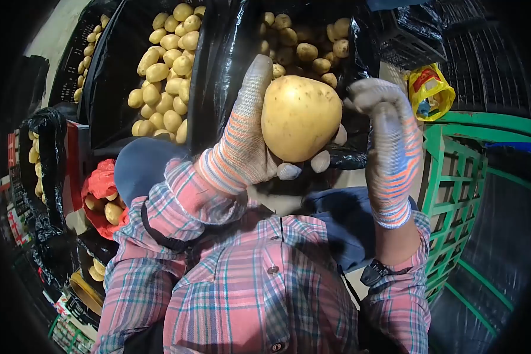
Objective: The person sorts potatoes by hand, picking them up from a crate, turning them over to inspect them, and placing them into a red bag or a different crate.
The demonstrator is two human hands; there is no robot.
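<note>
A large yellow potato (301, 118) rests in my left hand (242, 138), which wears a striped knit glove with greyed fingertips. The thumb stands up along the potato's left side, and fingertips show under and behind its lower right edge. To the right, my right hand (393, 141), gloved the same way, is raised apart from the potato. Its fingers bend loosely toward the potato, the thumb stands away from their tips, and nothing shows in it. Behind the held potato, a black-lined crate (360, 44) holds several potatoes (307, 52), partly in shadow.
A second black-lined crate (109, 82) at the upper left holds many pale potatoes (170, 56). A red bag (102, 177) with potatoes stands by my knee. On the right are a yellow plastic bag (432, 94) and a green frame (454, 177). Black crates (484, 59) stand behind.
</note>
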